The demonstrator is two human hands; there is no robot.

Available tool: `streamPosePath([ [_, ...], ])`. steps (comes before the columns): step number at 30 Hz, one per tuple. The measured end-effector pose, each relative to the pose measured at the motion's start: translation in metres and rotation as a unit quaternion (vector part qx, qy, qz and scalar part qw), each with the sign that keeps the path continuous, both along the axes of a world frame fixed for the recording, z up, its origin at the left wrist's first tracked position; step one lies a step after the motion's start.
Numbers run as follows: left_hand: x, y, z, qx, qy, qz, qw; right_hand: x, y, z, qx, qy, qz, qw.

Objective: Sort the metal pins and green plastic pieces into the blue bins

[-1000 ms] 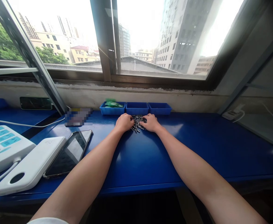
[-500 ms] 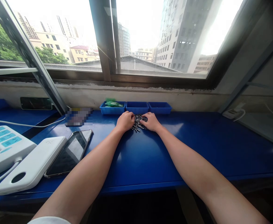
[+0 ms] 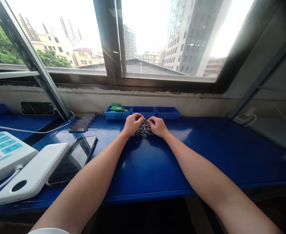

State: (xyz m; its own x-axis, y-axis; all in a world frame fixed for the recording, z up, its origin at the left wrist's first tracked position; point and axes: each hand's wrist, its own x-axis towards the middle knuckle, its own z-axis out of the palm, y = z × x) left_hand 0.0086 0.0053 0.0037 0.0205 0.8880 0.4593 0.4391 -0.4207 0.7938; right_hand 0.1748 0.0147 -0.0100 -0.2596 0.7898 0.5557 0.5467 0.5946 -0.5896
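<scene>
A pile of small, thin black and silver metal pieces [image 3: 144, 131], like screws or pins, lies on the blue tabletop [image 3: 155, 165]. At its left side my left hand [image 3: 133, 124] is closed, thumb and fingertips pinched together over the pile's upper edge. My right hand [image 3: 158, 126] mirrors it on the right, its fingers curled into a pinch just above the pieces. Whatever sits between either hand's fingertips is too small and too hidden to make out.
Behind my hands stand three blue bins, the left bin [image 3: 117, 114] holding green packets. To the left lie a tablet-like device [image 3: 74, 159], a white power bank [image 3: 33, 172], a power strip [image 3: 8, 152] and a cable. A metal post [image 3: 40, 71] slants up there.
Both hands have lifted slightly and their fingertips have drawn nearer each other. More of the pile shows below them, and it looks more spread out.
</scene>
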Motion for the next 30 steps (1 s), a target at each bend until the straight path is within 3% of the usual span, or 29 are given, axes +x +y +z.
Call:
streamPosePath([
  [4,-0.002,-0.002,0.000,-0.007,0.076,0.030,0.997,0.000,-0.001,0.002,-0.023,0.046,-0.017,0.999],
  [7,-0.002,-0.004,0.001,0.001,0.117,0.043,0.992,0.000,-0.001,0.003,-0.055,0.100,0.009,0.993],
  [14,-0.005,-0.002,-0.001,0.013,0.136,0.054,0.989,0.003,0.006,-0.001,-0.107,0.215,0.068,0.968],
  [19,-0.005,0.001,-0.004,0.004,0.139,0.052,0.989,0.007,0.005,0.004,-0.143,0.230,0.058,0.961],
  [22,-0.008,0.006,-0.008,0.004,0.158,0.079,0.984,0.011,0.007,0.005,-0.096,0.204,-0.004,0.974],
  [25,-0.012,0.011,-0.011,-0.001,0.197,0.114,0.974,0.017,0.010,0.004,-0.028,0.111,-0.118,0.986],
  [30,-0.015,0.012,-0.012,-0.038,0.261,0.149,0.953,0.024,0.012,0.003,-0.048,-0.071,-0.264,0.961],
])
